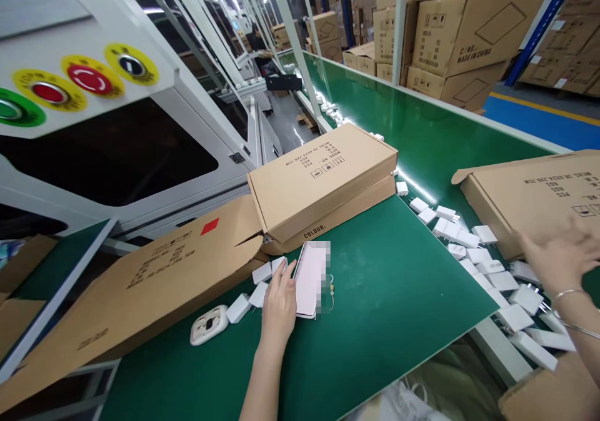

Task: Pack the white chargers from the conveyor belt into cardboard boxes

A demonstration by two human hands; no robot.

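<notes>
My left hand (279, 302) is resting at the left edge of a flat pink rectangle (308, 277), fingers extended and thumb lying against it; I cannot tell whether I am gripping it. The rectangle is lying on the green table (384, 290), its right edge blurred out, with a small beaded strap (332, 293) showing beside it. My right hand (560, 255) is blurring over the near side of a brown carton (529, 187), fingers spread and clasping nothing; whether it is touching the cardboard I cannot tell. Bangles (569, 293) are circling that wrist.

Just beyond my left hand, a few white plug adapters (239, 308) are sitting in a loose row, ending at a white rounded case (209, 325). Many more adapters (504, 280) are lying heaped near my right hand, along the green belt (422, 133). Ahead, a closed brown box (323, 177) is standing on the table, and a long cardboard piece (140, 283) is stretching to the left. Farther out, a white machine (197, 102) is showing coloured buttons (89, 79), and stacked cartons (450, 34) are rising beyond the belt.
</notes>
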